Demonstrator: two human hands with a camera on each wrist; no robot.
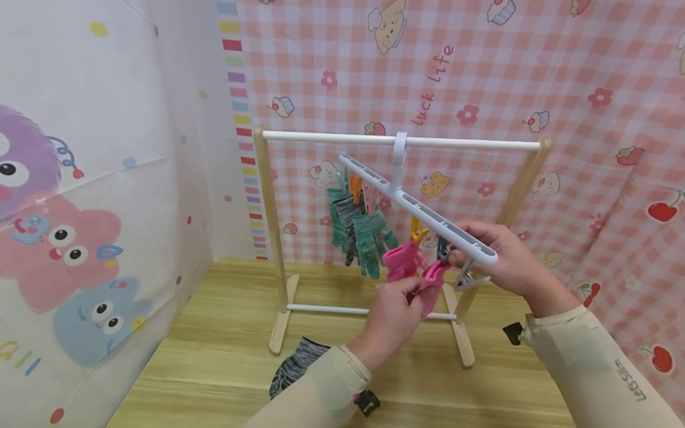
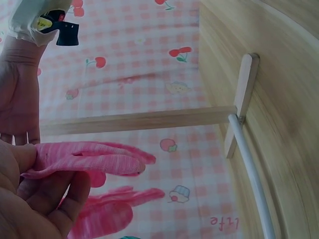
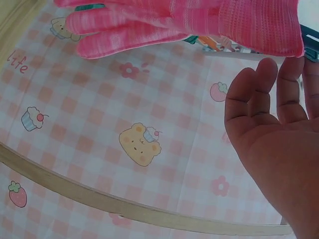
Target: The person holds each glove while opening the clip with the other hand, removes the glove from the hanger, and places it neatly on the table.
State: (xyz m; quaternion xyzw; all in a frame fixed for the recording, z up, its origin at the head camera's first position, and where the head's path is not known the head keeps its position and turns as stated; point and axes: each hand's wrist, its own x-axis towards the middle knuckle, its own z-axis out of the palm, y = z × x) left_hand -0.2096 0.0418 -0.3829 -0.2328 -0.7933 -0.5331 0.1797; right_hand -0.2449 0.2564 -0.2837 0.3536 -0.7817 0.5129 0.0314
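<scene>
A grey-white clip hanger [image 1: 423, 211] hangs at an angle from the rack's top bar. My left hand [image 1: 393, 315] pinches a pink glove [image 1: 434, 279] at its cuff; in the left wrist view the glove [image 2: 94, 158] lies between thumb and fingers. My right hand [image 1: 497, 261] is at the hanger's near end, its fingers on the dark clip [image 1: 442, 248] at that cuff, also seen as a dark clip [image 3: 311, 44] in the right wrist view. Another pink glove [image 1: 401, 261] hangs beside it from a yellow clip [image 1: 415, 230].
Green gloves [image 1: 369, 238] and a grey one [image 1: 349, 217] hang from the hanger's far half. A dark grey knitted piece [image 1: 297, 365] lies on the wooden table [image 1: 214, 356]. The rack's wooden post [image 1: 271, 220] stands at left, a metal-coloured clip [image 1: 467, 276] hangs at right.
</scene>
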